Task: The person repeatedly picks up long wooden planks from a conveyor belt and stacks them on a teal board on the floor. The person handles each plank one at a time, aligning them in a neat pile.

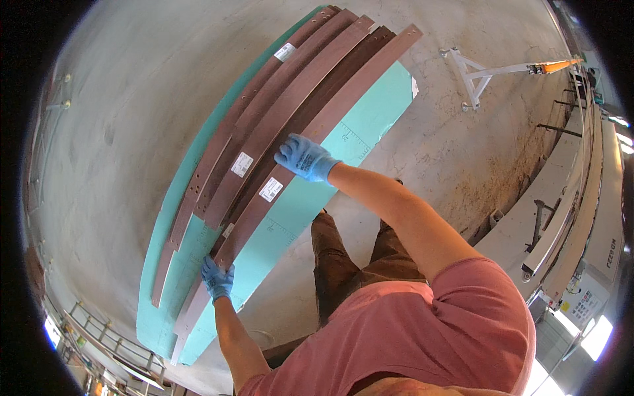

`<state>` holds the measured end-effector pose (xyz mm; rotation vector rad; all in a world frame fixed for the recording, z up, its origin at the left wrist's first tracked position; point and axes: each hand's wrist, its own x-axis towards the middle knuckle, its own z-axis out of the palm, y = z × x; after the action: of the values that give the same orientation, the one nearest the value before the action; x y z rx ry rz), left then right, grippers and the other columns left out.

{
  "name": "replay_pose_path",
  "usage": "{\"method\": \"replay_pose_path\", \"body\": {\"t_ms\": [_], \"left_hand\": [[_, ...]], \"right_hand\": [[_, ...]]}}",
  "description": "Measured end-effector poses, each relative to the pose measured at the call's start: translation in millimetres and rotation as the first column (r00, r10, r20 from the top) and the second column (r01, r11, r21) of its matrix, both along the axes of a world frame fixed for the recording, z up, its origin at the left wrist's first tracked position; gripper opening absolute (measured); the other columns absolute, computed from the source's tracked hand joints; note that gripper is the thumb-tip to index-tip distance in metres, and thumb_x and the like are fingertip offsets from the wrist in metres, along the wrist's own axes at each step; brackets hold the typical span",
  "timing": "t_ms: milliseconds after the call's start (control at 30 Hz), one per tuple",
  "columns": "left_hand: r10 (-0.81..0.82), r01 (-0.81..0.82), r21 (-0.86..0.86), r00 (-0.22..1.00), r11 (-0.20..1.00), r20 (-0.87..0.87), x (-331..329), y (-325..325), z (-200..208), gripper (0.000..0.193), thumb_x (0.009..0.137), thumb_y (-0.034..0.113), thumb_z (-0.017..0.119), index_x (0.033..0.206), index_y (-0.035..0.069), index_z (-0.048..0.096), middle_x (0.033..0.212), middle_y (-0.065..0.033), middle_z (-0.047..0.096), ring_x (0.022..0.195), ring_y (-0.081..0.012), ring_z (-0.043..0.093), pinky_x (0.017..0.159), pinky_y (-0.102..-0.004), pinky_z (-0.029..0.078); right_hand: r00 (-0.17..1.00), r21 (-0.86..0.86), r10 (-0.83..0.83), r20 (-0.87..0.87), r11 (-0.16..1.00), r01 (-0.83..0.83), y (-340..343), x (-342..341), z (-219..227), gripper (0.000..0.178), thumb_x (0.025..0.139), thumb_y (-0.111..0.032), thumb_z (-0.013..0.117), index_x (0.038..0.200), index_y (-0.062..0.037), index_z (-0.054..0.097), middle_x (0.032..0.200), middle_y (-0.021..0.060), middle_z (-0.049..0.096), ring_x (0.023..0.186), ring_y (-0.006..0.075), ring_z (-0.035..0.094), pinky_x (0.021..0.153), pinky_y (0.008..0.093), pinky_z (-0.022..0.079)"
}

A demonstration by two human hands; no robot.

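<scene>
Both of my hands wear blue gloves and are at the nearest of several long brown boards that lie side by side. My right hand (307, 157) curls its fingers over the far edge of this brown board (316, 141), around the middle of its length. Toward the lower left, my left hand (218, 278) closes round the same board near its end. A white label (271, 189) is stuck on the board between my hands. The boards rest on a teal table top (360, 129) with ruler marks drawn along it. My fingertips are partly hidden by the board.
Other brown boards (264, 112) lie beyond, some with holes at their ends. A white wheeled stand (477, 72) with an orange part is at the upper right. Along the right runs a long pale machine (558, 198), with sawdust (489, 188) on the floor beside it.
</scene>
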<state>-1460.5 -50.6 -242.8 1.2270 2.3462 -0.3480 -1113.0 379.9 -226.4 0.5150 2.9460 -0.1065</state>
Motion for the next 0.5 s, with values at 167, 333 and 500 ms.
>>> {"method": "replay_pose_path", "body": {"t_ms": [167, 333, 500], "left_hand": [[0.011, -0.009, 0.035, 0.999, 0.999, -0.052, -6, -11, -7, 0.111, 0.079, 0.045, 0.089, 0.161, -0.007, 0.036, 0.163, -0.0312, 0.044, 0.149, -0.0489, 0.045, 0.127, -0.055, 0.036], [0.13, -0.137, -0.069, 0.986, 0.988, -0.106, 7, -6, -10, 0.115, 0.081, 0.048, 0.085, 0.167, -0.003, 0.028, 0.173, -0.0273, 0.03, 0.159, -0.0447, 0.032, 0.131, -0.0529, 0.03], [0.004, -0.045, -0.184, 0.977, 0.982, -0.214, 7, 13, 4, 0.118, 0.08, 0.043, 0.087, 0.17, 0.0, 0.023, 0.175, -0.0249, 0.027, 0.161, -0.0405, 0.029, 0.132, -0.0508, 0.026]], "right_hand": [[0.987, -0.081, -0.07, -0.143, 0.995, 0.059, -8, -10, -12, 0.045, 0.086, -0.022, 0.075, 0.13, -0.0129, 0.065, 0.125, 0.0136, 0.065, 0.121, 0.0331, 0.064, 0.117, 0.0475, 0.044], [0.568, -0.454, -0.715, -0.408, 0.699, 0.553, -5, 39, -7, 0.085, 0.083, -0.039, 0.083, 0.154, -0.0051, 0.052, 0.156, 0.0241, 0.054, 0.147, 0.0423, 0.05, 0.124, 0.0526, 0.039], [-0.35, -0.844, -0.933, 0.085, -0.254, 0.472, 43, 76, -81, 0.106, 0.095, -0.06, 0.076, 0.161, 0.0129, 0.034, 0.15, 0.0262, 0.061, 0.137, 0.0413, 0.06, 0.114, 0.0459, 0.048]]}}
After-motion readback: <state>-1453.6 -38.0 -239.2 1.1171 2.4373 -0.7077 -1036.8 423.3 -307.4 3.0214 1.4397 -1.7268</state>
